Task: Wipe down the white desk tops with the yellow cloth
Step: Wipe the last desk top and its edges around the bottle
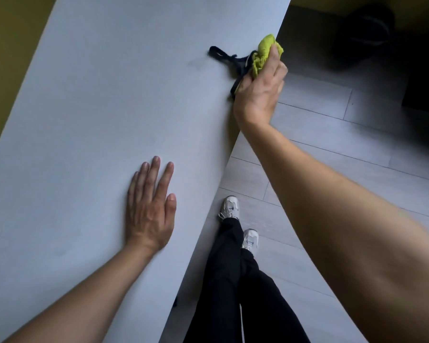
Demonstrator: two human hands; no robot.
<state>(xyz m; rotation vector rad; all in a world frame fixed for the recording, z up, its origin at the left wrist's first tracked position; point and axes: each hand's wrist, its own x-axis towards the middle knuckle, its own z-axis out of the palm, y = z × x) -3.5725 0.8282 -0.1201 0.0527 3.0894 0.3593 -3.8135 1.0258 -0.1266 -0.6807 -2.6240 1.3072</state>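
Observation:
A white desk top (97,100) runs from the lower left to the top of the head view. My left hand (150,206) lies flat on it, fingers straight, near the desk's right edge. My right hand (260,87) grips the bunched yellow cloth (265,52) at that same edge, farther up. A black strap (223,56) lies on the desk beside the cloth and runs under my right hand. A faint dark smudge (195,64) shows on the surface just left of the strap.
Pale grey floorboards (332,149) lie to the right of the desk. My legs in black trousers (233,280) and white shoes stand close to the desk edge. A dark bag or object (367,28) sits in shadow at the top right. A yellow wall (8,45) borders the desk's left side.

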